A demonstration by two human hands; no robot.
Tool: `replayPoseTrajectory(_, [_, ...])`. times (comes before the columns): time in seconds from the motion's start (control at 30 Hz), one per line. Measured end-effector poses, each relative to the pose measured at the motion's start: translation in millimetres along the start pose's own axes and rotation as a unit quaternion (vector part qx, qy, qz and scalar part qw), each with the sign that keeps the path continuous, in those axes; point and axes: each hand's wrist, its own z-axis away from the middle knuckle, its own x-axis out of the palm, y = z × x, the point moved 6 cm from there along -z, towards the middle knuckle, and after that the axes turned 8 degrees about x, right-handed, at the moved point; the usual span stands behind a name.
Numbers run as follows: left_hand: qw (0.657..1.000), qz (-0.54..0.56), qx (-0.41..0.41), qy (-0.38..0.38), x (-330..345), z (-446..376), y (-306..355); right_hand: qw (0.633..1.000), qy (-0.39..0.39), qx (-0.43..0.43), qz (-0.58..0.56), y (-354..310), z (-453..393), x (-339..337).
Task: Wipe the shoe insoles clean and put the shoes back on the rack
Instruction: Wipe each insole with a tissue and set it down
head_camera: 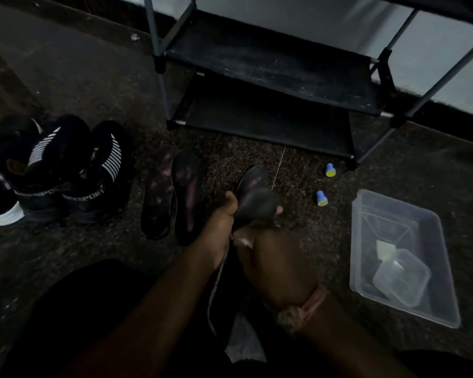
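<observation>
Centre frame, my left hand (219, 227) grips the floppy, light insole (253, 195) mid-length; my right hand (268, 257) pinches a white wipe (243, 242) against it

Dim speckled carpet (257, 159) bears sneakers (74, 173), two insoles (175, 195), a clear tub (437, 271), perhaps two caps (330, 169).

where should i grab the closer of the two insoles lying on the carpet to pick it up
Pinch the near heel end of the insole from above. It lies flat, heel toward you, its left edge against the other insole, so the heel and right edge are open. The left hand is closest but already holds another insole.
</observation>
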Motion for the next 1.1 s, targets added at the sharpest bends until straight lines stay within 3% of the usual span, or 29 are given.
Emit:
replayPoseTrajectory(0.1, [1.000,0.015,-0.013,-0.025,2.9,-0.5,-3.7,0.997,0.031,-0.007,0.066,14.2,2.1,-15.2])
replayPoseTrajectory(0.23, [0.998,0.020,-0.057,-0.036,14.9,7.2,-14.6,0.981,0.164,0.100,0.027,66.7,-20.8,-44.7])
replayPoseTrajectory(0.3, [0.997,0.003,-0.061,-0.038,16.3,8.4,-15.3,0.976,0.190,0.102,0.012,71.3,-21.3,-41.4])
replayPoseTrajectory(0.47, [0.998,0.008,-0.024,-0.052,7.4,5.2,-4.8,0.999,-0.007,-0.039,-0.029,-0.4,-0.9,1.4])
replayPoseTrajectory(0.53, [0.998,0.013,-0.022,-0.061,11.1,7.5,-2.4,0.996,-0.041,-0.051,-0.061,-1.9,-0.8,-7.7])
replayPoseTrajectory(0.6, [0.997,0.024,-0.030,-0.066,12.6,4.5,-1.9,0.986,-0.060,-0.010,-0.155,16.6,-3.7,-23.3])
replayPoseTrajectory(0.7, [0.996,0.070,-0.048,-0.025,8.4,2.3,-1.7,0.949,0.007,0.124,-0.289,60.6,-8.7,-51.5])
replayPoseTrajectory(0.83, [0.988,0.134,-0.067,-0.021,5.2,5.9,-1.7,0.891,0.059,0.223,-0.390,86.9,-8.9,-57.5])
replayPoseTrajectory(0.93, [0.984,0.164,-0.062,0.013,-3.8,0.9,-1.4,0.834,0.032,0.276,-0.477,93.6,-12.6,-41.3])
replayPoseTrajectory(1.1, [0.983,0.151,-0.086,-0.056,1.0,1.0,-4.2,0.790,0.029,0.300,-0.533,94.7,-19.8,-29.1])
